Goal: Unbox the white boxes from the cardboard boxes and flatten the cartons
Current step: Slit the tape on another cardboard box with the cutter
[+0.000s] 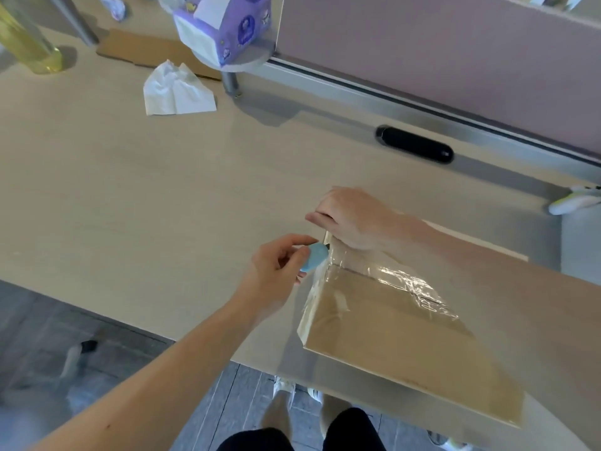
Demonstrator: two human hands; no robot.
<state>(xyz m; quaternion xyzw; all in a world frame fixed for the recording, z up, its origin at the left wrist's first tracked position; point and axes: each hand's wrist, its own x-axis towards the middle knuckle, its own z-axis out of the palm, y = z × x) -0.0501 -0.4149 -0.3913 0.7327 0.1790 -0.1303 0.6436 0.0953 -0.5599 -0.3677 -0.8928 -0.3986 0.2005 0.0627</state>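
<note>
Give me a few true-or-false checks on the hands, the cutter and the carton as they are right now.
1. The left hand pinches a blue cutter against a corner of the cardboard box. True.
2. The right hand lies flat on the desk, clear of the box. False: it holds the box's far corner.
3. Clear tape runs across the box's upper face. True.
4. The box is already flattened. False: it keeps its shape and is taped shut.
5. A crumpled white tissue lies on the desk beyond the hands. True.
</note>
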